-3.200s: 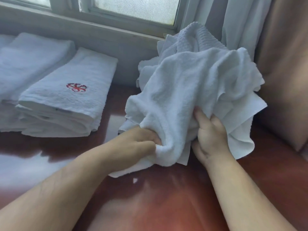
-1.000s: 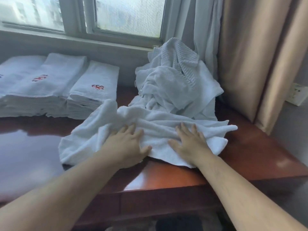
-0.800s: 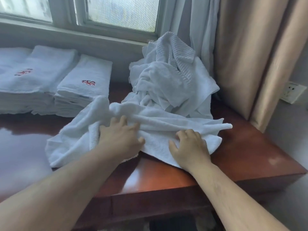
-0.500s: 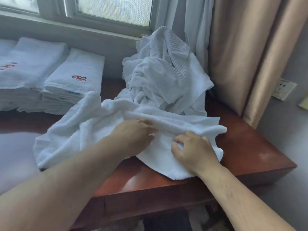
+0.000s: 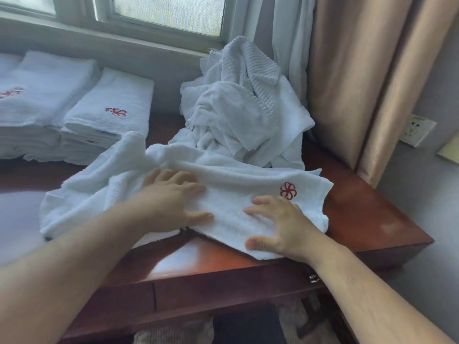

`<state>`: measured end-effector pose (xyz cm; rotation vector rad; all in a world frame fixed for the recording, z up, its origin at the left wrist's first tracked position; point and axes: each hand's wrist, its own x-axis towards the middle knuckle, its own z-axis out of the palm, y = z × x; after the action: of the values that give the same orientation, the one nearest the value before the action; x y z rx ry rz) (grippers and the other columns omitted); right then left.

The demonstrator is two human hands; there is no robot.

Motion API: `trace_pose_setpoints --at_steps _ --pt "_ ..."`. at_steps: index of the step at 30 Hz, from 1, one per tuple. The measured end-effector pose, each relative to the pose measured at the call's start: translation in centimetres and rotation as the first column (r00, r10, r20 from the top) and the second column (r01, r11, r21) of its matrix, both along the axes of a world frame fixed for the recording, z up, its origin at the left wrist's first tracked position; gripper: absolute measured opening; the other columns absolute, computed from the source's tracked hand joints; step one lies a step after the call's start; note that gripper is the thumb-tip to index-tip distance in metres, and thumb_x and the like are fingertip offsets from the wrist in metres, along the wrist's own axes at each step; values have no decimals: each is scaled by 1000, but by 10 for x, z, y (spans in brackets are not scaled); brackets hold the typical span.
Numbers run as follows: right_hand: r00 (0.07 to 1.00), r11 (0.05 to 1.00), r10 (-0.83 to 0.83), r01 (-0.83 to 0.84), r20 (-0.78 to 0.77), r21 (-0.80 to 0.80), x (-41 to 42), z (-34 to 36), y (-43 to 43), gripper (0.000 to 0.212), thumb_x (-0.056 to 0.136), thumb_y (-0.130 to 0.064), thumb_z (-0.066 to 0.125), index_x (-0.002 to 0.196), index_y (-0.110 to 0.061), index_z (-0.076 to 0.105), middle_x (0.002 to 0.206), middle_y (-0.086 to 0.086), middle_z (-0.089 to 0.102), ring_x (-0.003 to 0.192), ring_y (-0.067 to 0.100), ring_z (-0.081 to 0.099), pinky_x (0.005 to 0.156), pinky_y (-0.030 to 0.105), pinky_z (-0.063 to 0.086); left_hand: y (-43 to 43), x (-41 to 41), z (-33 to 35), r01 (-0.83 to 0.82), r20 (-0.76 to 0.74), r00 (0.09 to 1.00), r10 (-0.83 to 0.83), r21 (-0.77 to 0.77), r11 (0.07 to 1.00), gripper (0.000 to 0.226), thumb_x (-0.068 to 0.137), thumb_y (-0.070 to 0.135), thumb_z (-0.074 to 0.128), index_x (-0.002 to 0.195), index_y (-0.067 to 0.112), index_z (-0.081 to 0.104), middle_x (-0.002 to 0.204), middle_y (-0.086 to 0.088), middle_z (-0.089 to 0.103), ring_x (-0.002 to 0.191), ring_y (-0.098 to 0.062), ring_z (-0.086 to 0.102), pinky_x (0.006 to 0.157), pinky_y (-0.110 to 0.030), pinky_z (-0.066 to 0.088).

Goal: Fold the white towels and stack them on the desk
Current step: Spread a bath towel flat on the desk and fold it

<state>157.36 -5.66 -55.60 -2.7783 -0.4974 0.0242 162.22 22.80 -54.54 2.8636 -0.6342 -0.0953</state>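
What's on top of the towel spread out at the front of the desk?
Both hands, left hand and right hand, press flat on the spread towel. Its red logo shows; the desk beneath is hidden.

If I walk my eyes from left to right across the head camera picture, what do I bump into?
Folded towel stacks → left hand on the spread towel → right hand → red logo → beige curtain → wall socket.
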Motion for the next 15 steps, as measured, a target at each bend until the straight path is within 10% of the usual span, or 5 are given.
trace_pose_setpoints --at_steps 6,10,13,15 --pt "971 965 -158 113 182 235 14 -2 14 15 92 -31 70 96 -18 64 91 -10 63 93 19 60 78 30 45 26 -11 -2 117 -75 990 -117 -5 993 113 52 101 49 149 45 34 152 20 22 145 -10 10 120 -39 23" --pt "968 926 -194 127 160 356 12 5 23 50 85 -71 56 109 -27 53 86 -12 61 84 15 58 74 29 41 37 -19 -9 -74 156 984 85 -74 994 43 86 63 62 123 42 58 146 16 38 142 -19 26 114 -45 28" --pt "996 999 -33 30 78 33 10 4 25 104 54 -99 52 141 -43 41 124 -18 41 112 6 41 93 29 36 36 -25 -12 -106 269 949 166 -224 969 7 95 30 55 92 24 52 114 3 62 116 -27 53 91 -39 42" --pt "995 999 -48 48 88 -1 11 4 25 81 59 -93 59 126 -47 60 124 -19 31 114 4 31 98 29 30 38 -30 -12 -90 251 952 177 -321 943 12 95 28 52 88 20 47 92 1 64 93 -28 61 72 -35 41"
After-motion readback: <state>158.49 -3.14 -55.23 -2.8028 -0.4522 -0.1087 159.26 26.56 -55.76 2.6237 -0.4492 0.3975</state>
